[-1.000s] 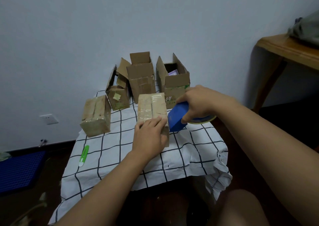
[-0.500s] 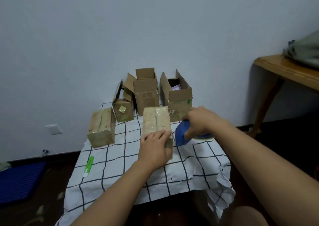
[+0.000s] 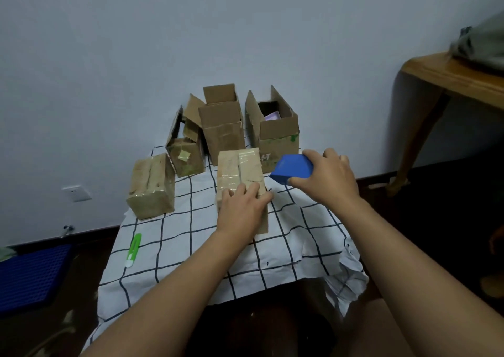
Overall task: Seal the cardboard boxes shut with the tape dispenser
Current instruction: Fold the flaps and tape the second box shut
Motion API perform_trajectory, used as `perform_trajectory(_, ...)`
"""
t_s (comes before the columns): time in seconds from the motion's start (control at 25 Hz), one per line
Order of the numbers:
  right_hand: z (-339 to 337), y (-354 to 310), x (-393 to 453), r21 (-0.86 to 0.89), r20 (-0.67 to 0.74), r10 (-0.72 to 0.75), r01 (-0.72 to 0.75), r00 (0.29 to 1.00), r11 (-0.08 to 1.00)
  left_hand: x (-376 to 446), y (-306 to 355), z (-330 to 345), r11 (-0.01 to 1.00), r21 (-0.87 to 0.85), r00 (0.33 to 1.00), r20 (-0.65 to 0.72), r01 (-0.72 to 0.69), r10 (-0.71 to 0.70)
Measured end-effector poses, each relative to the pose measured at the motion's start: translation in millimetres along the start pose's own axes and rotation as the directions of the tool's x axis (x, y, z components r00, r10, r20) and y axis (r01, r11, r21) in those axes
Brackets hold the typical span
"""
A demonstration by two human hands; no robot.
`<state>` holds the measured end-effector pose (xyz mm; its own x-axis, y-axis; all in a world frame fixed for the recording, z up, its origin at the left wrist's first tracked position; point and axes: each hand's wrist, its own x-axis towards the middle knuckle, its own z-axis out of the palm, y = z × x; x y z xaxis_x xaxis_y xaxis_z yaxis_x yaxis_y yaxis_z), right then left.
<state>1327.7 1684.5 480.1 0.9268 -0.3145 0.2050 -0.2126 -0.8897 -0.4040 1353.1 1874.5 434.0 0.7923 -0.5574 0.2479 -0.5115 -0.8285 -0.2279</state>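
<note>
A closed cardboard box [image 3: 240,171] with shiny tape along its top seam lies in the middle of the checked tablecloth [image 3: 286,247]. My left hand [image 3: 241,212] rests on its near end, fingers flat and spread over the top. My right hand [image 3: 327,179] grips the blue tape dispenser [image 3: 290,169] just right of that box, above the cloth. A second taped box [image 3: 151,187] lies to the left. Three boxes with raised flaps stand at the back: a small one [image 3: 185,154], a tall one [image 3: 222,127] and one with something purple inside [image 3: 275,135].
A green and white utility knife [image 3: 133,250] lies on the cloth at the left. A wooden table [image 3: 450,75] with a grey bundle stands at the right. A blue mat [image 3: 30,275] lies on the dark floor at the left, below a wall socket [image 3: 76,193].
My right hand has lifted the blue dispenser slightly and turned it so its flat blue face shows. My left hand stays on the box. The camera has tilted up a little.
</note>
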Motion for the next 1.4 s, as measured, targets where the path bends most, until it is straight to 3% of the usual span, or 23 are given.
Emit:
perform_trajectory(0.48,15.8,14.6,-4.3,0.345,-0.102,0.124,-0.082,0.987,0.935,-6.7,-7.6,22.3,0.994,-0.093,0.969,-0.243,-0.06,0.036)
perform_trajectory(0.6,14.2,7.4,2.5,0.486,-0.107,0.152,-0.082,0.982,0.87,-3.5,-12.9,16.0,0.967,-0.253,0.976,-0.208,0.012,-0.067)
perform_trajectory(0.72,15.9,-5.6,4.9,0.596,-0.104,0.143,-0.053,0.984,0.801,0.0,-15.7,13.3,0.858,-0.509,0.971,-0.159,0.072,-0.176)
perform_trajectory(0.84,21.2,-16.3,6.5,0.67,-0.106,0.126,-0.022,0.986,0.742,5.3,-21.8,16.2,0.803,-0.588,0.971,-0.119,0.1,-0.208)
perform_trajectory(1.28,22.6,-12.4,7.2,0.711,-0.095,0.158,-0.045,0.983,0.702,8.0,-29.6,26.5,0.881,-0.473,0.96,-0.257,-0.022,-0.114)
perform_trajectory(1.4,21.4,-9.5,6.0,0.709,-0.094,0.165,-0.05,0.982,0.703,8.6,-28.2,26.8,0.925,-0.374,0.951,-0.304,-0.064,-0.058)
